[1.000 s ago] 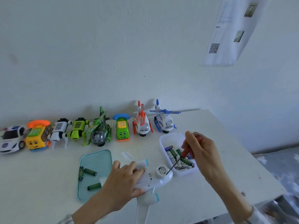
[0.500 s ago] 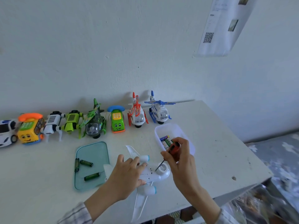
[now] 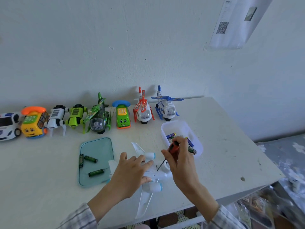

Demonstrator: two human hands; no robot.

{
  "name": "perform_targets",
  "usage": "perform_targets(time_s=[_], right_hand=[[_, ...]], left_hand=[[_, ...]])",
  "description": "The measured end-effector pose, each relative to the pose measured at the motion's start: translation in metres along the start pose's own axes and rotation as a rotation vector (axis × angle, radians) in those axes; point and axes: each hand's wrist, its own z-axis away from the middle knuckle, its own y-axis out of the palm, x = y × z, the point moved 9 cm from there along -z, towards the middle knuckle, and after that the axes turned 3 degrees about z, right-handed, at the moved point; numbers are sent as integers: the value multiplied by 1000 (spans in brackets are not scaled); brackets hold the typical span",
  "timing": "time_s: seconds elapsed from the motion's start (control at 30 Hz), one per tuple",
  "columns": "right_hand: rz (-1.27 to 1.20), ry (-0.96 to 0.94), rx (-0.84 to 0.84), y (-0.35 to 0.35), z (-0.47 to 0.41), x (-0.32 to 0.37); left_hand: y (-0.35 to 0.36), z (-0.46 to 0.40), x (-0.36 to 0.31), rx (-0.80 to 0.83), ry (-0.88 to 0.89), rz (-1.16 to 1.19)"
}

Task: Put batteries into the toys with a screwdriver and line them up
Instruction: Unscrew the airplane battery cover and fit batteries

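Observation:
A white toy airplane point(image 3: 153, 176) with light-blue engines lies belly-up near the table's front edge. My left hand point(image 3: 130, 174) presses down on its body. My right hand point(image 3: 180, 161) grips a red-and-black screwdriver point(image 3: 171, 148), and its metal tip touches the plane's underside just right of my left fingers. Three green batteries point(image 3: 90, 159) lie on a teal glass tray point(image 3: 99, 146) to the left. More batteries fill a white plastic box point(image 3: 175, 128) behind my right hand, partly hidden by it.
Along the wall stand several toys in a row: a police car point(image 3: 7, 125), a yellow phone car point(image 3: 33, 123), white and green robot dogs, a green helicopter point(image 3: 98, 116), a green phone car point(image 3: 122, 117), a red helicopter point(image 3: 143, 109), a blue helicopter point(image 3: 166, 107). The table's right edge drops to the floor.
My right hand brought the screwdriver from over the battery box to the plane's underside. The view tilted down and closer; my left hand stays on the plane.

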Motion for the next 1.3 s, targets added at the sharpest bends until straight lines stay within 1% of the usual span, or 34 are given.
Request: perform_targets(time_s=[0.13,0.3,0.4,0.47,0.53,0.67,0.77,0.87,0.9,1.0,1.1,1.3], right_hand=[[17,-15,-3,2,-1,0],[-45,-33,-14,1,0,-1],[-107,-51,-60,-5,1,1],[-103,-75,-98,-12,-2,3],[-203,-25,-94,-16,-5,-4],[-435,94,-32,-21,-13,-18],[-520,123,-13,-26,-16,-21],[-692,145,30,-24,-16,-19],[-686,146,26,-24,-17,-18],[-571,155,11,-24,-19,-16],[-598,179,34,-21,-22,-20],[-591,161,-21,-26,-23,-16]], left_hand=[[0,0,0,-5,0,1],[0,1,0,-11,-2,12],[0,2,1,-13,-1,22],[0,4,0,-16,7,26],[0,5,-2,-17,21,20],[0,4,-3,-15,23,15],[2,3,-3,-16,10,15],[2,3,-3,-23,-2,13],[2,3,-3,-25,-3,14],[2,3,-1,-18,-6,15],[3,2,0,-9,-4,22],[3,1,0,-1,-7,43]])
